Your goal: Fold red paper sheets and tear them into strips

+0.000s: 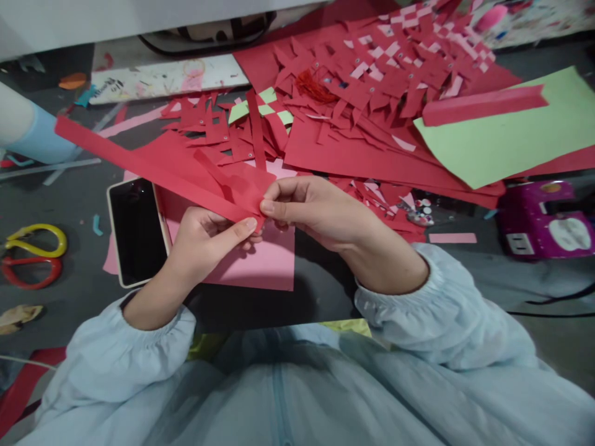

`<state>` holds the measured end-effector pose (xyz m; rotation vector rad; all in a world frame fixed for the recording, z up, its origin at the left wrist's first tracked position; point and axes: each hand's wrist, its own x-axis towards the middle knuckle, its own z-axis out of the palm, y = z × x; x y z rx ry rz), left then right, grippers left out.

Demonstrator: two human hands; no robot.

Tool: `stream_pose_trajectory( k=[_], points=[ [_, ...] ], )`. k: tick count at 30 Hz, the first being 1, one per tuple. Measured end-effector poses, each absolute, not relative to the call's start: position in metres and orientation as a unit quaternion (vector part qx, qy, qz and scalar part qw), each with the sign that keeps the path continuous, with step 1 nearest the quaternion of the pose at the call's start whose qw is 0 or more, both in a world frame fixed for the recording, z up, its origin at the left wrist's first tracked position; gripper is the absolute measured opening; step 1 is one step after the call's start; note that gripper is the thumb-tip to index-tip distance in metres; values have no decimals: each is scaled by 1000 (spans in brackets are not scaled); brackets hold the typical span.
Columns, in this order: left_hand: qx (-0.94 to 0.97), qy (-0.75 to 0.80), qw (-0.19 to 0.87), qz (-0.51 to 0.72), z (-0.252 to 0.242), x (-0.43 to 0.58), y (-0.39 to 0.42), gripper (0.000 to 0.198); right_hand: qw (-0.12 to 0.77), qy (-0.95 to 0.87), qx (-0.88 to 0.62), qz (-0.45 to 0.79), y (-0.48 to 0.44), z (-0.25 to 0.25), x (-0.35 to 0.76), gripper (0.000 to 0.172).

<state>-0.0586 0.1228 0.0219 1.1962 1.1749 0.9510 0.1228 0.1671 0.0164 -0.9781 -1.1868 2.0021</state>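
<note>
Between my hands, above a pink paper sheet [267,266], are red paper strips [153,168] that cross and fold near my fingertips. My left hand [209,238] pinches them from the left, thumb on top, and one long strip runs out to the upper left. From the right, my right hand [311,207] grips the folded end between thumb and forefinger. How the strips interlock at the fold is partly hidden by my fingers. A phone with a dark screen [139,232] lies beside my left wrist.
Woven red and pink paper pieces [367,62] are heaped at the back over red sheets [334,152]. A green sheet [506,142] lies at right, above a purple device [543,220]. Scissors with yellow and red handles [35,254] rest at far left, below a white and blue cylinder [35,130].
</note>
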Motion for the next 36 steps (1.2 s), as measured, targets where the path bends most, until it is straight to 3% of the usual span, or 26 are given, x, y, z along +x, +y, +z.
stream_pose_trajectory(
  k=[12,15,19,25,32,36],
  points=[
    [484,507,624,344,30,-53,121,16,372,-518,-432,638,172,15,129,19],
    [478,494,645,333,30,-52,121,16,360,-609,-497,502,171,16,130,27],
    [493,481,657,306,30,-53,119,15,278,-705,-586,287,171,17,134,16],
    [525,481,649,268,24,-54,115,17,224,-755,-611,87,171,9,136,20],
    [544,481,649,226,26,-52,116,20,279,-772,-564,92,162,11,130,23],
    [563,477,647,190,26,-52,118,21,317,-774,-491,241,154,19,122,20]
  ],
)
